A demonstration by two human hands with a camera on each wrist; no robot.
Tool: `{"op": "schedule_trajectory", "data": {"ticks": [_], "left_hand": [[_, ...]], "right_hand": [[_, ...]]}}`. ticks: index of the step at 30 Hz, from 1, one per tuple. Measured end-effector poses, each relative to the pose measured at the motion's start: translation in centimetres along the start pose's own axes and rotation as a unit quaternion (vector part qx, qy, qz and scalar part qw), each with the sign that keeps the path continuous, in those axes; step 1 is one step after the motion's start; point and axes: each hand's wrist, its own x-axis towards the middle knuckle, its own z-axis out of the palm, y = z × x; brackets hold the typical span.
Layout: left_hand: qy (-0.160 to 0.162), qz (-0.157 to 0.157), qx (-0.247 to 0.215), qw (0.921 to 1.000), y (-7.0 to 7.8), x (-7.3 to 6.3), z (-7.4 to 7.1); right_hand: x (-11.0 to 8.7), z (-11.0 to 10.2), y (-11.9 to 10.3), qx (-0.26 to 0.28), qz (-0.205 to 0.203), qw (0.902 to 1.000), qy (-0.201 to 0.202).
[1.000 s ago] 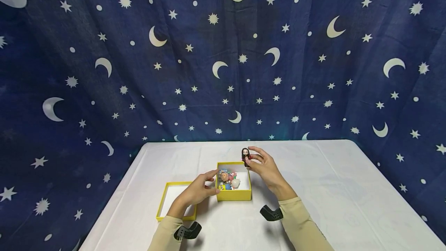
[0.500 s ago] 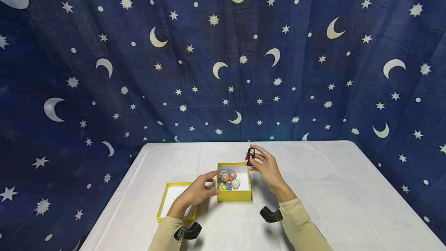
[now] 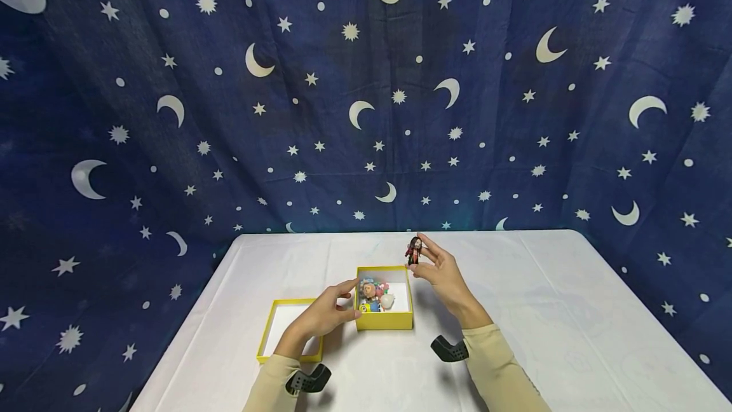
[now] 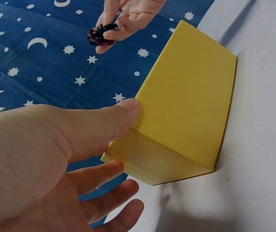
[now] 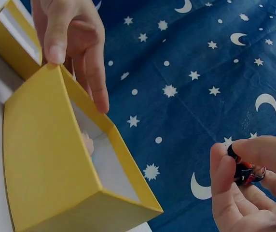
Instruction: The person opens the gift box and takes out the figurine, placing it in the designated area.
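Note:
My right hand (image 3: 443, 278) pinches a small long-haired figurine (image 3: 414, 251) between thumb and fingers, held above the back right corner of a yellow box (image 3: 384, 321). In the right wrist view the figurine (image 5: 248, 174) lies tilted in the fingers. My left hand (image 3: 323, 313) holds the box by its left end, thumb at the near corner and index finger at the far one. Inside the box, on the left, lie a round-faced toy (image 3: 369, 289), a white rounded piece (image 3: 387, 301) and a yellow-and-blue toy (image 3: 368, 307). The box's right part shows its white bottom.
A shallow yellow-edged lid (image 3: 288, 318), white inside, lies left of the box, partly under my left forearm. A white cloth covers the table (image 3: 515, 310). Behind it hangs a dark blue curtain (image 3: 332, 113) with moons and stars.
My right hand has moved up and slightly right with the figurine, whose facing has turned in the fingers. My left hand and the box have stayed in place.

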Motion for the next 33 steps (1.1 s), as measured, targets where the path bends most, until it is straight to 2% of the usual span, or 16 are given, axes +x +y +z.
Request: {"op": "schedule_trajectory", "data": {"ticks": [5,11,16,26,33], "left_hand": [[0.000,-0.002,-0.003,1.0000,0.0,0.0,0.0],[-0.001,0.004,-0.010,0.9999,0.1,0.0,-0.1],[0.001,0.000,-0.009,1.0000,0.0,0.0,0.0],[0.000,-0.010,-0.001,0.9999,-0.1,0.1,0.0],[0.003,-0.007,-0.005,1.0000,-0.1,0.0,0.0]], "right_hand": [[0.1,-0.1,0.1,-0.028,-0.005,0.9992,0.029],[0.2,-0.5,0.2,-0.054,-0.021,0.9971,0.049],[0.3,-1.0,0.0,-0.070,-0.019,0.9954,0.063],[0.1,-2.6,0.1,-0.096,-0.002,0.9944,0.044],[0.0,-3.4,0.8,-0.109,-0.037,0.9932,0.020]]}}
